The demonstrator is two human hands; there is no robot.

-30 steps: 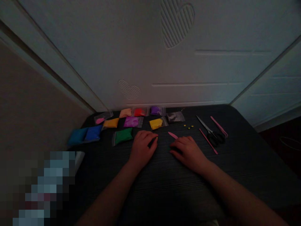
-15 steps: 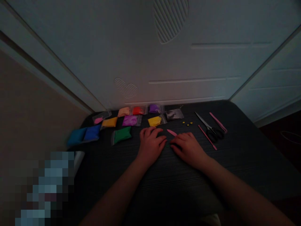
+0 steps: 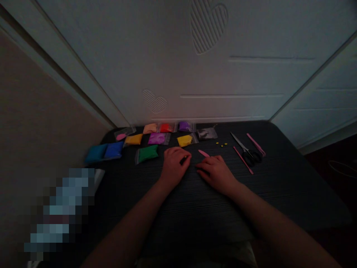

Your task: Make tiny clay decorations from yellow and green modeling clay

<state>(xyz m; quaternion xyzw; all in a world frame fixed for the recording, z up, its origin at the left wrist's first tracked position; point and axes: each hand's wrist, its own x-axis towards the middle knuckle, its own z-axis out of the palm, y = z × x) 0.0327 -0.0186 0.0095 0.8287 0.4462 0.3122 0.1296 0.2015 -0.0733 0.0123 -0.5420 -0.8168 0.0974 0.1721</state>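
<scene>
My left hand (image 3: 175, 165) is over the middle of the dark table, its fingers curled and its thumb drawn to the index finger. A tiny dark and yellowish spot shows inside that curl, too dim to name. Just to the right, my right hand (image 3: 217, 173) rests low over the table with fingers stretched forward and the thumb apart, seemingly holding nothing. A pink pointed modelling tool (image 3: 203, 153) lies beyond its fingers, partly hidden by them. Several small yellow bits (image 3: 222, 145) lie farther back on the right.
Bags of coloured clay line the back: green (image 3: 147, 153), yellow (image 3: 185, 140), magenta (image 3: 157, 138), blue (image 3: 113, 149) and others. Scissors (image 3: 247, 150), a pink stick tool (image 3: 243, 160) and another pink tool (image 3: 255, 144) lie right. A white panel (image 3: 167, 74) rises behind the table.
My left hand's fingers have curled in, and the thumb now meets the index finger. My right hand has shifted slightly left in view. The camera view has moved a little.
</scene>
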